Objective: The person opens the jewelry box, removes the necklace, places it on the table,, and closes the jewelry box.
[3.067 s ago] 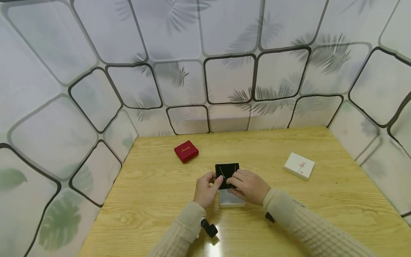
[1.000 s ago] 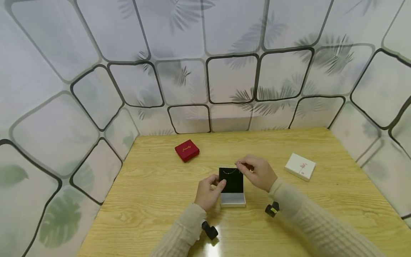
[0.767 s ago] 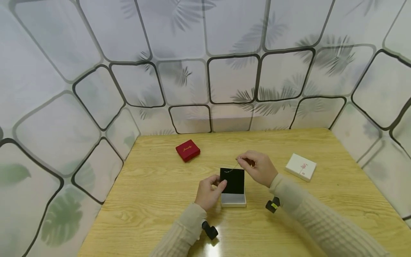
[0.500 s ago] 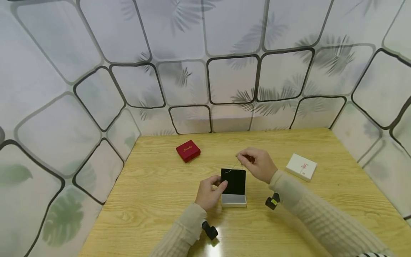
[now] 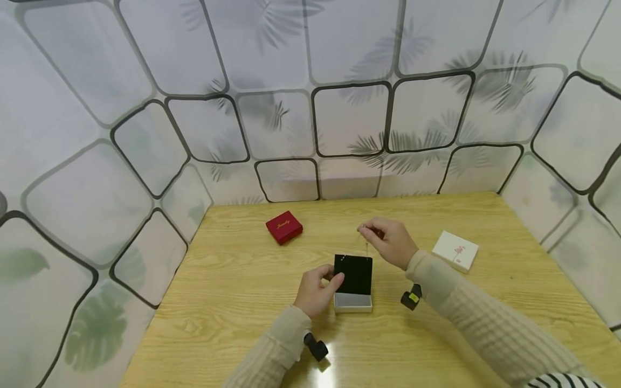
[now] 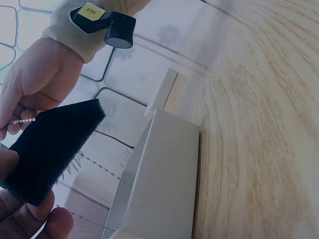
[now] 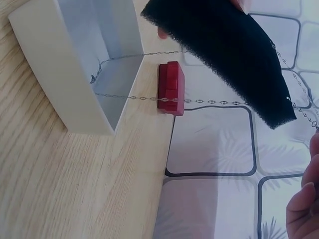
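My left hand (image 5: pixel 316 288) pinches the left edge of a black foam pad (image 5: pixel 353 275), thumb in front. The pad is tilted up above an open white box base (image 5: pixel 353 309). My right hand (image 5: pixel 388 242) pinches the end of a thin silver necklace (image 7: pixel 149 98) above and right of the pad. From those fingertips the chain passes over notches in the pad's top edge. Behind the pad two strands hang into the white box, as the right wrist view shows. A small dark piece of the chain lies inside the box there.
A red jewelry box (image 5: pixel 284 227) with gold lettering sits at the back left of the wooden table (image 5: pixel 233 291). To the right lies a white box lid (image 5: pixel 455 251) with a pink flower print. A patterned curtain (image 5: pixel 349 118) surrounds the table's back and sides.
My right hand has left the pad's front and risen, drawing the chain up over the top edge. The chain no longer crosses the pad's front. My left hand keeps hold of the pad.
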Demonstrator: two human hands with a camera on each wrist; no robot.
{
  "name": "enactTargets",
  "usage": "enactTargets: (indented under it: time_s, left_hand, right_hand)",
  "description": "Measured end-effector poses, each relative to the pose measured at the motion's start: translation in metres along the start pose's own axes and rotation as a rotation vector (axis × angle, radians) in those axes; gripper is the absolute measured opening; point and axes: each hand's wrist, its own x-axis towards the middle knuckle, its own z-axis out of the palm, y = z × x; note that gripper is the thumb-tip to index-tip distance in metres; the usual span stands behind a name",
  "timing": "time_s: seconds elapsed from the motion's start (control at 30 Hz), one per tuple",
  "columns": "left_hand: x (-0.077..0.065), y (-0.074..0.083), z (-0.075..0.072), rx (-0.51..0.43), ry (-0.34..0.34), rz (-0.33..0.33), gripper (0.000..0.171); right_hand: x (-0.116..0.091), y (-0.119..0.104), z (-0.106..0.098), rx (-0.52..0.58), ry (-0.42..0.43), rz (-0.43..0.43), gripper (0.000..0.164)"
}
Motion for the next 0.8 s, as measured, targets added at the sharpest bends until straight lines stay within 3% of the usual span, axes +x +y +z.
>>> enactTargets:
  time_s: [0.4, 0.8]
  left_hand:
    - [-0.0005, 0.0000, -0.0014, -0.010, -0.009, 0.031, 0.023]
    - [-0.0008, -0.0008, -0.0030, -0.005, -0.041, 0.020, 0.021]
  right_hand:
    - [0.0037, 0.0060, -0.0026, -0.019, -0.020, 0.007, 0.013]
    - [0.0056, 0.0095, -0.0068, -0.014, -0.022, 0.026, 0.013]
